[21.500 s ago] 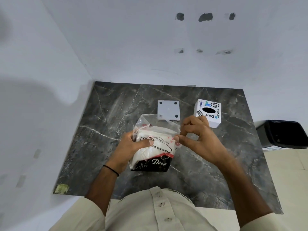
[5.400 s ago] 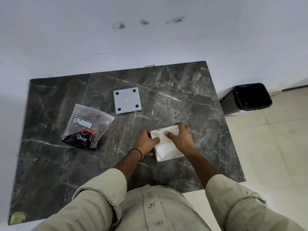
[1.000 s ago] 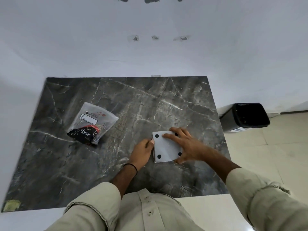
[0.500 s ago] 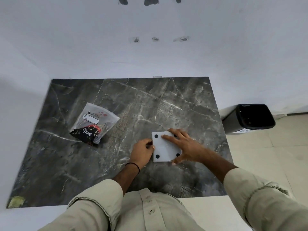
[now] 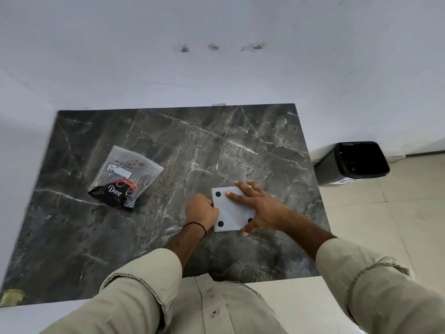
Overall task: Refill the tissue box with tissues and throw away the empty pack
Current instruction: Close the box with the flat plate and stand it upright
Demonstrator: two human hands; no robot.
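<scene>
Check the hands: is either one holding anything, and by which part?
Both are on the tissue box, base plate up. The left hand has its grip on the left edge; the right hand lies flat across the plate. The empty pack lies untouched.

We see the white tissue box (image 5: pixel 230 212) lying upside down on the dark marble table, its base plate with black round feet facing up. Well apart, to its left, the empty plastic tissue pack (image 5: pixel 125 180) lies flat and crumpled, with "Dove" printed on its black end.
</scene>
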